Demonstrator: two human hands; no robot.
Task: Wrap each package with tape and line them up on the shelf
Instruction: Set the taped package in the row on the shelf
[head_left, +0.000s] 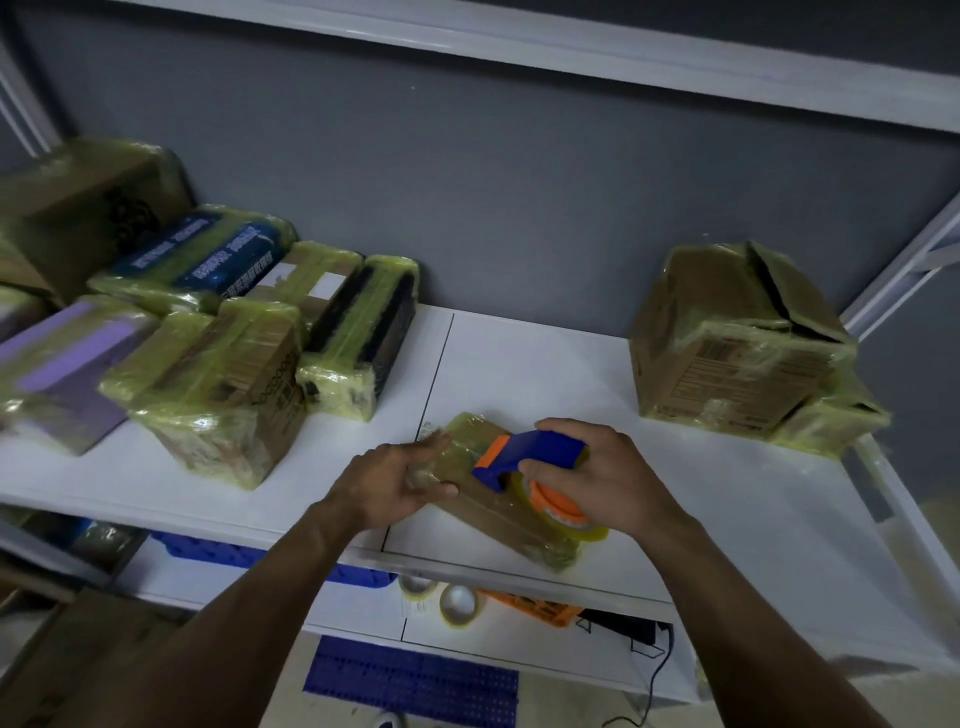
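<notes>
A flat brown package wrapped in clear yellowish tape lies at an angle near the front edge of the white shelf. My left hand holds its left end, fingers over the top and thumb on the side. My right hand grips the blue handle of a blue and orange tape dispenser, whose tape roll rests on top of the package.
Several taped packages crowd the shelf's left side. A large taped carton stands at the back right with a smaller one beside it. On the lower shelf lie two tape rolls, a blue crate and an orange crate.
</notes>
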